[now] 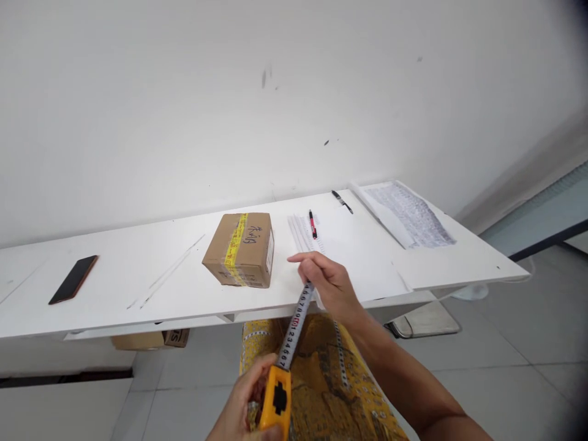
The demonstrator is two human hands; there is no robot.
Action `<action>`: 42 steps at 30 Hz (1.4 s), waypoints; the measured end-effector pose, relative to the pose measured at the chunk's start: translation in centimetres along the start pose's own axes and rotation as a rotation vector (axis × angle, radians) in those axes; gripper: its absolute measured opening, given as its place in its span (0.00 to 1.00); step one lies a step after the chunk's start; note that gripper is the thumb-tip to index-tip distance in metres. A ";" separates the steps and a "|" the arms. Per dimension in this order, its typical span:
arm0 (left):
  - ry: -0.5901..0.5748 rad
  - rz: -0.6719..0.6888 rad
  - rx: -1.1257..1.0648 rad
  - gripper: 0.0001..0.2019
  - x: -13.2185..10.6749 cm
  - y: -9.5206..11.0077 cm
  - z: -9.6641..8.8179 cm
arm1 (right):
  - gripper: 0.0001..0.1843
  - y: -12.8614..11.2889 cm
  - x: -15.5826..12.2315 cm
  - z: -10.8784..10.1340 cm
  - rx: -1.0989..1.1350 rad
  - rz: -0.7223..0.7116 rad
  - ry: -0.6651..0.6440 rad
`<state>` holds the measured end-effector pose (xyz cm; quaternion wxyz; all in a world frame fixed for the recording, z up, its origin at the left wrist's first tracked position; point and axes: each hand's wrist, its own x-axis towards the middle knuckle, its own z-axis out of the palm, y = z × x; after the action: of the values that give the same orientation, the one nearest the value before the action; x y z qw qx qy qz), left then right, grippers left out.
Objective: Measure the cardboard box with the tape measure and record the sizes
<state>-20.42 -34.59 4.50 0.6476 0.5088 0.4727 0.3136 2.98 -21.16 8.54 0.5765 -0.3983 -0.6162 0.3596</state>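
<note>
My left hand (245, 401) is wrapped round the yellow case of a tape measure (277, 401), low in the view before my lap. From the case a stretch of silver blade with black numbers runs up and to the right. My right hand (328, 282) pinches that blade near its far part, over the table's front edge, with the index finger pointing left. The blade's end is hidden by the fingers. Just left of this hand a taped cardboard box (215, 248) with handwriting on top sits on the white table (160, 245).
Sheets of paper (362, 263) lie right of the box, with a red pen (313, 224) on them. Behind are a black pen (342, 201) and a written sheet (408, 214). A dark phone-like slab (73, 280) lies at left. Another carton (147, 340) is below the table.
</note>
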 end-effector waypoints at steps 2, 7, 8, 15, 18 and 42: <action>-0.056 0.006 0.035 0.41 0.8 0.6 0.7 | 0.17 -0.1 -1.7 -0.9 -0.081 0.009 0.039; -0.069 0.075 0.092 0.47 3.8 1.8 2.5 | 0.12 0.7 -6.3 0.0 -0.293 -0.135 -0.052; -0.052 0.097 0.107 0.48 4.2 1.9 2.8 | 0.12 0.9 -7.0 0.3 -0.314 -0.181 -0.083; 0.240 0.483 0.459 0.41 4.9 6.2 1.2 | 0.14 3.1 -6.8 -2.8 -0.448 -0.108 0.164; 0.604 0.720 0.690 0.39 6.6 10.4 -1.1 | 0.15 5.7 -5.4 -5.2 -0.594 -0.053 0.330; 0.630 0.940 1.187 0.24 18.1 12.9 1.0 | 0.24 11.2 -8.3 -3.2 -1.054 -0.244 -0.130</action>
<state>-12.06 -15.25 11.59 -0.0917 0.7999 0.4571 0.3780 7.16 -24.01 -4.84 0.2969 -0.5359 -0.7891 -0.0438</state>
